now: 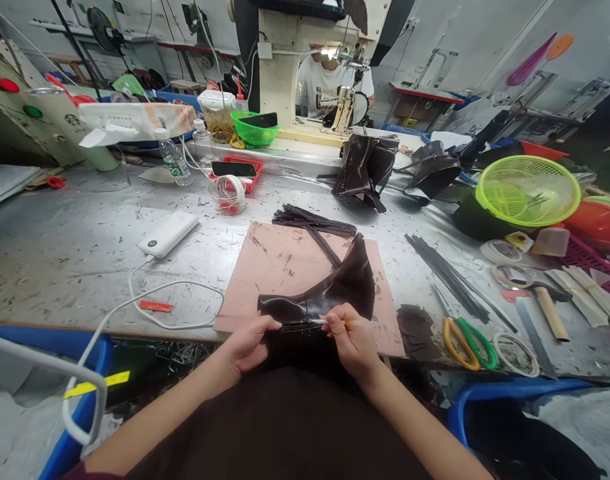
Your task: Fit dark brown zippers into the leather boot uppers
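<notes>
A dark brown leather boot piece (335, 290) lies on a pink cutting board (279, 263) at the table's front edge. My left hand (249, 343) is closed on the piece's near left edge, thumb on top. My right hand (352, 340) pinches a thin pen-like tool (329, 323) with an orange end, its tip resting on the leather edge between my hands. A bundle of thin dark strips (312, 221) lies at the board's far side.
A white power bank (168, 233) with cable lies to the left. Scissors (465, 337), tape rolls, a hammer and dark strips (447, 273) lie to the right. A green basket (527, 190), more leather pieces (365, 167) and a sewing machine with a person behind stand farther back.
</notes>
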`<move>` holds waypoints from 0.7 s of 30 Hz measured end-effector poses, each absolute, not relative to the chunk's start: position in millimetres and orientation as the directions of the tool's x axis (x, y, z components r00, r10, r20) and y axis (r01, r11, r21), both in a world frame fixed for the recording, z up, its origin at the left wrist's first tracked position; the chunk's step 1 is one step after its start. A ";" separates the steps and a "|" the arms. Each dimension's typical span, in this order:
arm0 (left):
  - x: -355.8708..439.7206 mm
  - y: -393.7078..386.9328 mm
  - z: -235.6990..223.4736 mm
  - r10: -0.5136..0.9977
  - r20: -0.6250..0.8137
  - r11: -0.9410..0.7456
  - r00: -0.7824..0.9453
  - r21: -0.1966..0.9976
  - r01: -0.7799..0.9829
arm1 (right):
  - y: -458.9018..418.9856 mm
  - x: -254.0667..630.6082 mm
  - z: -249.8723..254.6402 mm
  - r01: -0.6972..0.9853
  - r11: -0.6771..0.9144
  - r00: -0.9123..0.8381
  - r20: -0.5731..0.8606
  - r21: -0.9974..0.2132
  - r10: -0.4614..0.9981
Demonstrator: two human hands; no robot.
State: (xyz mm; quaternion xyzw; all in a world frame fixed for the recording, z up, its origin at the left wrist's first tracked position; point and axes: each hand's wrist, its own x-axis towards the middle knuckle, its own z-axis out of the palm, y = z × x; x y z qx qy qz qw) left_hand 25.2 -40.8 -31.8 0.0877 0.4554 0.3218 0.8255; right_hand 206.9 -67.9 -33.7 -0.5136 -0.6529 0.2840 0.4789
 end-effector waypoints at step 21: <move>26.4 -41.2 -28.7 0.636 -0.676 0.757 0.372 0.450 -0.474 | -70.4 207.2 -32.3 0.412 0.287 -0.032 0.301 -0.865 0.953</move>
